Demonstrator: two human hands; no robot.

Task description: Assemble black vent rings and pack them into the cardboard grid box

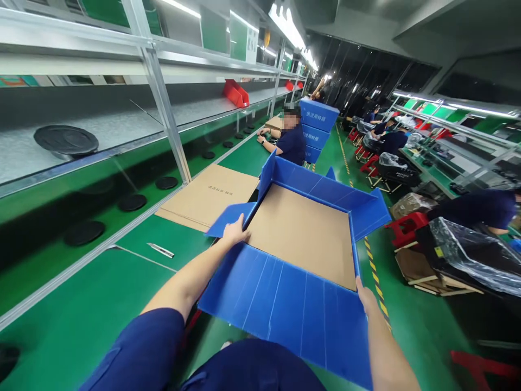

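In front of me is a blue corrugated plastic box (280, 296) with its flaps folded outward. A brown cardboard sheet (305, 233) covers the inside of it. My left hand (235, 232) grips the box's left wall near the front corner, its fingers closed over the edge. On the opposite side, my right hand (365, 296) holds the right wall by the near corner; its fingers are partly hidden behind the wall. Left of the box, flat cardboard sheets (215, 190) lie stacked on the green bench, and a utility knife (160, 250) rests nearer to me.
The green workbench (81, 320) runs along the left under a metal shelf frame (163, 103). Black round discs (132, 202) line it. Beyond the box sits a co-worker (291, 141) beside stacked blue boxes (319, 122). On the right are plastic-covered black bins (468, 260) and red stools (411, 225).
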